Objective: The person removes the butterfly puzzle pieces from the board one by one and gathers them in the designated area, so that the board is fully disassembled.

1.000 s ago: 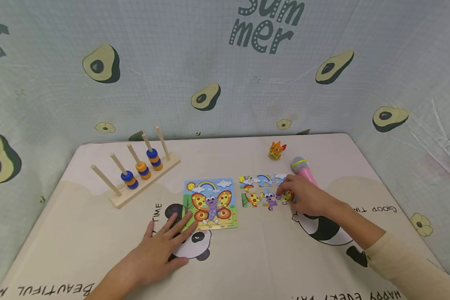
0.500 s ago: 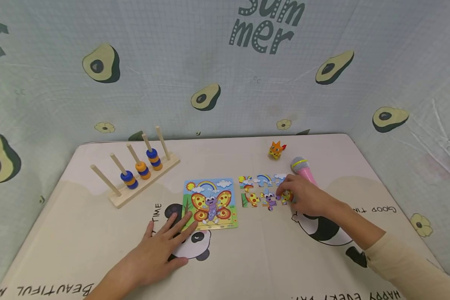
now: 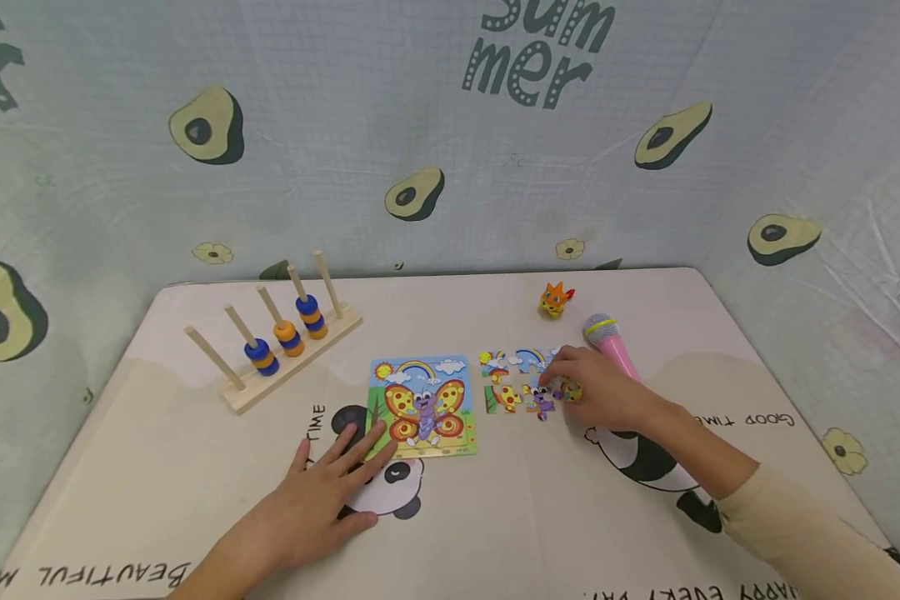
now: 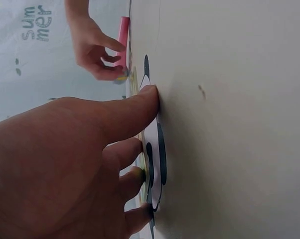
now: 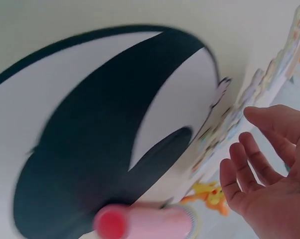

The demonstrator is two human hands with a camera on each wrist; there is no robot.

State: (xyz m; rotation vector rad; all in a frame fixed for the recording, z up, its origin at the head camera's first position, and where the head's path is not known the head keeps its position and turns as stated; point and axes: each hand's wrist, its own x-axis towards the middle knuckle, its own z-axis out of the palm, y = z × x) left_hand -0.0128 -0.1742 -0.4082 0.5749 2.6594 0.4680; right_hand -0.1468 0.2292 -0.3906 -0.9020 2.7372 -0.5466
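Observation:
My left hand (image 3: 311, 508) lies with fingers spread, its fingertips on the lower left edge of a butterfly picture puzzle board (image 3: 422, 408). To the board's right, loose jigsaw pieces (image 3: 506, 398) lie in two rows, showing parts of a similar butterfly picture. Above the right end of these rows hovers my right hand (image 3: 603, 390), which hides some pieces. In the right wrist view its fingers (image 5: 257, 159) are loosely bent, with a gap to the thumb and nothing held between them. The left wrist view shows the left thumb (image 4: 135, 107) extended against the tablecloth.
A pink toy microphone (image 3: 613, 346) lies just beyond the right hand. Farther back stands a small orange animal figure (image 3: 553, 300). At the left is a wooden peg stand (image 3: 292, 358) with blue and orange rings. Patterned cloth (image 3: 307, 192) hangs behind the table.
My right hand has shifted a little left across the loose pieces, uncovering part of the rightmost lower piece. My left hand stays on the board.

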